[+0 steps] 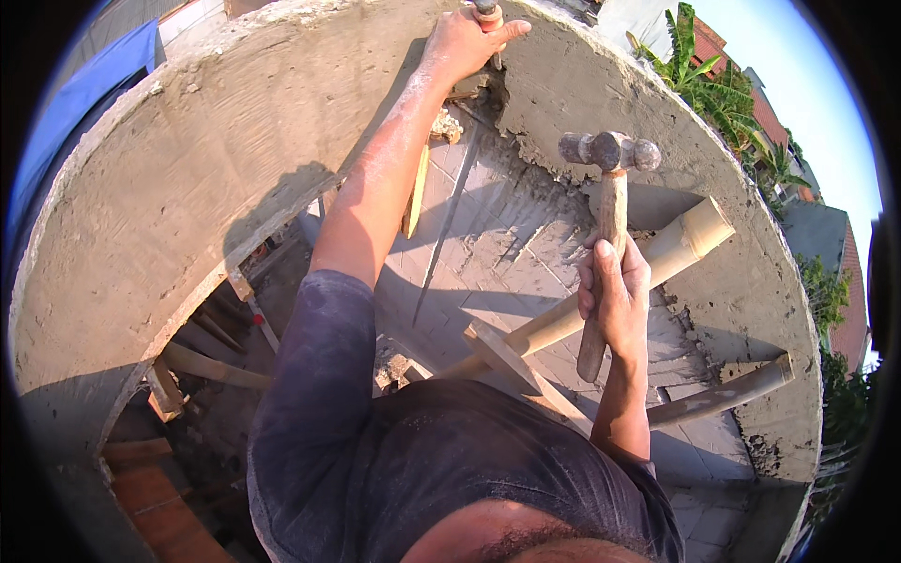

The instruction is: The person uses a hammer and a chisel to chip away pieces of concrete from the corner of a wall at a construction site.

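Note:
My left hand (460, 45) reaches far forward, its fingers wrapped round a chisel (485, 7) with the thumb sticking out to the right. The tool's lower end points down at the broken edge of the grey cement wall (572, 89), where a rough dark gap has been opened. Nearer to me, my right hand (618, 296) grips the wooden handle of a ball-peen hammer (610, 152). The hammer is upright, its metal head up and apart from the chisel. Both forearms are dusty.
A thick bamboo pole (680, 246) leans across on the right, with a wooden board (516, 361) by it. A second pole (732, 394) lies nearer. Below is a pale, grooved surface (479, 253). Left of me, an opening shows timber and bricks (155, 497) lower down.

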Available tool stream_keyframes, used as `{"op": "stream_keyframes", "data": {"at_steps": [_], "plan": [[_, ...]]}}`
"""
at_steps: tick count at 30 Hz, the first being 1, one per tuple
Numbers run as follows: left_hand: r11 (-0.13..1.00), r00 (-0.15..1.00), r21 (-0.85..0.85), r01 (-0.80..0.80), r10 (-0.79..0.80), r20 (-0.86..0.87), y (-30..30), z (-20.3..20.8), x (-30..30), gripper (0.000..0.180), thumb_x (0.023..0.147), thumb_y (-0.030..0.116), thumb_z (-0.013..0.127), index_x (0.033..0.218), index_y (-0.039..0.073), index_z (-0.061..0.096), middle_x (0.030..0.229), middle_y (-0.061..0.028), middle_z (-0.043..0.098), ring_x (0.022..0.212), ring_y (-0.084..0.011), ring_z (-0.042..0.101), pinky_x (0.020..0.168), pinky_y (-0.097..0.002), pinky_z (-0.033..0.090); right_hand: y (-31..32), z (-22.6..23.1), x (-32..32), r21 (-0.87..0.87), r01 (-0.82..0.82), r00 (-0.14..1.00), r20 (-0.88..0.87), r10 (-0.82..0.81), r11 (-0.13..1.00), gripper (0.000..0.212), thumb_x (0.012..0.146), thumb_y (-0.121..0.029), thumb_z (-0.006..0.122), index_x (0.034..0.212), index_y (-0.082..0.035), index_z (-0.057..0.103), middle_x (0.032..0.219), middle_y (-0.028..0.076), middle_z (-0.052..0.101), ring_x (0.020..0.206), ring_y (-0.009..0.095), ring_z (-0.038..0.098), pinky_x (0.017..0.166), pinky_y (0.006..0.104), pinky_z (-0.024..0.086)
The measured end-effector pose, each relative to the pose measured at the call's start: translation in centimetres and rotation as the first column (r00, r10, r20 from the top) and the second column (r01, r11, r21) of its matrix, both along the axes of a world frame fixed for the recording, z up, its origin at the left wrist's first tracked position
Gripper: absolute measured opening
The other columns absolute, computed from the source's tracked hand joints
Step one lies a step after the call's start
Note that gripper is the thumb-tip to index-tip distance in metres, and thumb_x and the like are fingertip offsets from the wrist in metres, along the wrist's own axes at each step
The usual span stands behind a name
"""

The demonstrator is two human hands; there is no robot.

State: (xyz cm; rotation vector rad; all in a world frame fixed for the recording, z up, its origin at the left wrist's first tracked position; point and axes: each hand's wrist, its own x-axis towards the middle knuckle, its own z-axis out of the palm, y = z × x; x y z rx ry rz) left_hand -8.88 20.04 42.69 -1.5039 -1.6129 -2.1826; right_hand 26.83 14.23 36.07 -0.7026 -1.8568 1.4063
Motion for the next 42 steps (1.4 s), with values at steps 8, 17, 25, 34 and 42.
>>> {"op": "stream_keyframes", "data": {"at_steps": [8,17,25,34,42], "plan": [[0.954,0.958,-0.217,-0.207,0.152,-0.244,0.5,-0.3,-1.9,0.036,0.09,0.04,0.079,0.08,0.007,0.072,0.07,-0.0031,0.071,0.066,-0.0149,0.067,0.065,-0.0335,0.055,-0.2,11.6,-4.1,0.582,-0.045,0.998,0.064,0.009,0.812,0.037,0.108,-0.04,0.056,0.115,-0.004,0.06,0.071,-0.003,0.053,0.051,0.003,0.046,0.043,0.0201,0.037],[0.976,0.963,-0.131,-0.172,0.138,-0.232,1.7,-0.8,-2.1,0.049,0.088,0.045,0.077,0.066,0.006,0.058,0.062,0.0002,0.062,0.059,-0.0153,0.055,0.063,-0.0356,0.048,4.2,17.9,-10.6,0.97,-0.178,0.927,0.11,-0.357,-0.163,0.046,0.1,-0.024,0.061,0.138,0.001,0.054,0.107,0.028,0.059,0.103,0.039,0.058,0.089,0.0479,0.045],[0.953,0.974,-0.235,-0.191,0.154,-0.168,0.9,-1.5,-3.7,0.046,0.083,0.055,0.077,0.077,0.01,0.074,0.076,-0.0053,0.075,0.078,-0.0209,0.073,0.08,-0.0377,0.058,-3.4,20.1,-12.0,0.939,0.232,0.973,-0.22,-0.076,0.253,0.037,0.108,-0.03,0.05,0.11,0.004,0.066,0.072,0.02,0.067,0.066,0.031,0.067,0.06,0.0449,0.052],[0.915,0.954,-0.311,-0.255,0.185,-0.237,1.7,-0.1,-1.9,0.048,0.083,0.056,0.076,0.086,0.008,0.075,0.079,-0.0055,0.077,0.082,-0.0209,0.074,0.083,-0.0368,0.058,-1.7,20.0,-12.2,0.999,0.052,0.987,-0.049,-0.155,0.014,0.041,0.099,-0.016,0.059,0.136,0.003,0.056,0.096,0.024,0.07,0.084,0.044,0.065,0.083,0.0513,0.052],[0.916,0.951,-0.33,-0.23,0.14,-0.275,1.3,-0.2,-2.5,0.039,0.084,0.044,0.071,0.063,0.012,0.062,0.062,-0.0064,0.061,0.06,-0.0234,0.057,0.063,-0.0381,0.049,4.0,18.9,-13.3,0.836,-0.519,0.74,0.544,-0.396,0.178,0.036,0.104,-0.023,0.055,0.128,0.003,0.057,0.111,0.034,0.064,0.099,0.043,0.067,0.086,0.0526,0.053]]}}
